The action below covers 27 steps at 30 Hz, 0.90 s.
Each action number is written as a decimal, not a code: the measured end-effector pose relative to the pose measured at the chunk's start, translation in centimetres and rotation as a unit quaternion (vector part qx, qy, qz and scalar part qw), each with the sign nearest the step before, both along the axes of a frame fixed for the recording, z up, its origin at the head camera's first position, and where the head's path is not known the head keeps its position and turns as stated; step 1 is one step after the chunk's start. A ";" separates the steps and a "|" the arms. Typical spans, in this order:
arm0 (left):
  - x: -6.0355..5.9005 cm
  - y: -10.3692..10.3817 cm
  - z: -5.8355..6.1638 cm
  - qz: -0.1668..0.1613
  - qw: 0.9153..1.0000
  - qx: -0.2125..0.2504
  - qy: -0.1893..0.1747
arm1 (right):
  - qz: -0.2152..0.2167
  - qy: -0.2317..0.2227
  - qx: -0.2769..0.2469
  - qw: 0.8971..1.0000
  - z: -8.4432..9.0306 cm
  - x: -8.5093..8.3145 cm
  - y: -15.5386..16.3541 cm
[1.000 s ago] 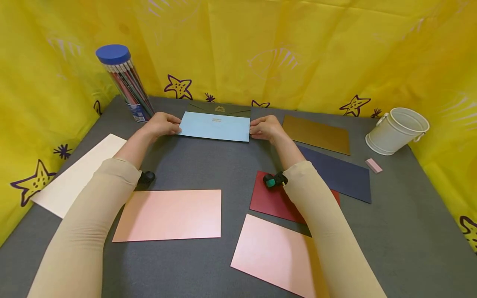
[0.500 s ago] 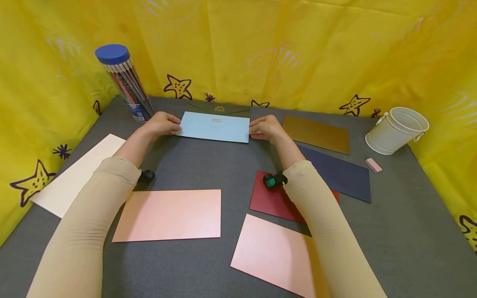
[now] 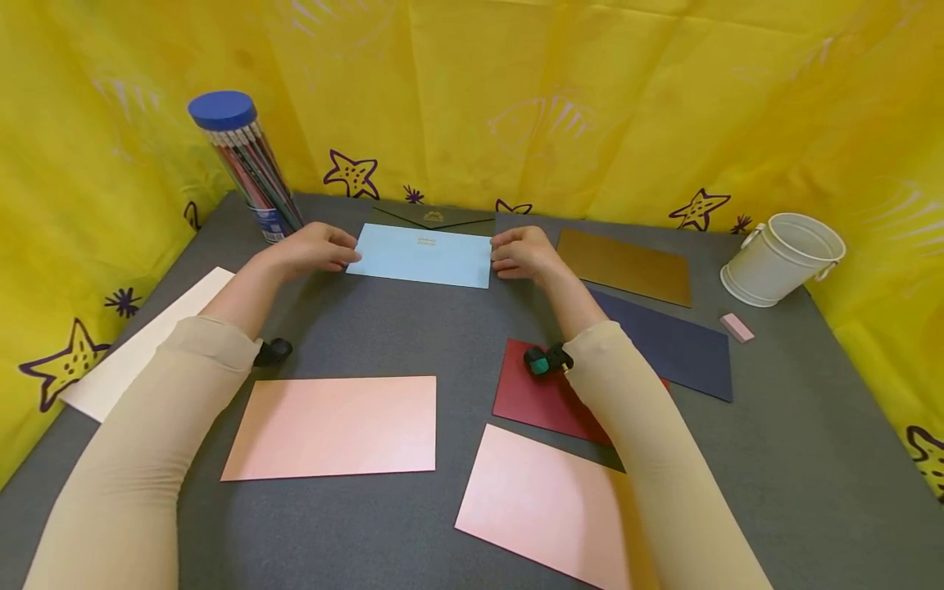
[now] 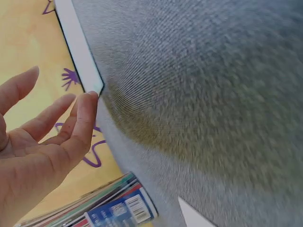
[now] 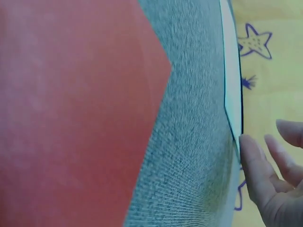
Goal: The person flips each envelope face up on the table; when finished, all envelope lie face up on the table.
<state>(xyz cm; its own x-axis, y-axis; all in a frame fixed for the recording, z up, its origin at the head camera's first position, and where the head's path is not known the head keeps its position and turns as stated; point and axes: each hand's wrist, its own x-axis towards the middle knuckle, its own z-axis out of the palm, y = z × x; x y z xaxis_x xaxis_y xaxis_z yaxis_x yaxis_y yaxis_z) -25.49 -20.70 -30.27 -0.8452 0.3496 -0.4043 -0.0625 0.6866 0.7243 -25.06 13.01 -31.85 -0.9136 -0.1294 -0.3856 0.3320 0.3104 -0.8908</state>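
A light blue envelope (image 3: 423, 256) lies at the far middle of the grey table, overlapping the front of a dark green envelope (image 3: 442, 218) with a gold mark. At the blue envelope's left end is my left hand (image 3: 319, 247); in the left wrist view its fingers are spread and one fingertip (image 4: 88, 100) is right at the corner. My right hand (image 3: 522, 252) is at the opposite end, fingers loosely bent and apart, with a tip (image 5: 246, 144) at the edge in the right wrist view. Neither hand pinches the envelope.
Peach (image 3: 339, 428), pink (image 3: 542, 500), red (image 3: 527, 389), navy (image 3: 678, 340), gold (image 3: 627, 266) and cream (image 3: 158, 336) envelopes lie around. A pencil tub (image 3: 247, 164) stands back left. A white bucket (image 3: 778, 260) and pink eraser (image 3: 737, 328) are at right.
The blue envelope has come slightly nearer and settled on the table, showing more of the green one. Both hands have loosened from its ends; the left forearm has shifted left.
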 end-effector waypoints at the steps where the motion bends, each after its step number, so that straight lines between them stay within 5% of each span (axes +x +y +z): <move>1: 0.3 -0.1 0.2 -0.010 1.000 -0.004 0.005 | 0.006 0.008 0.005 1.000 0.1 0.1 -0.1; 12: 3.7 0.0 0.9 -0.121 0.990 -0.033 0.058 | 0.138 0.063 0.082 0.985 0.6 2.2 -1.7; 21: 7.3 2.5 0.3 -0.223 0.973 -0.026 0.045 | 0.265 0.077 0.123 0.953 0.6 4.3 -3.8; 27: 9.0 3.8 -0.3 -0.260 0.964 -0.040 0.030 | 0.326 0.083 0.129 0.933 0.3 6.0 -4.7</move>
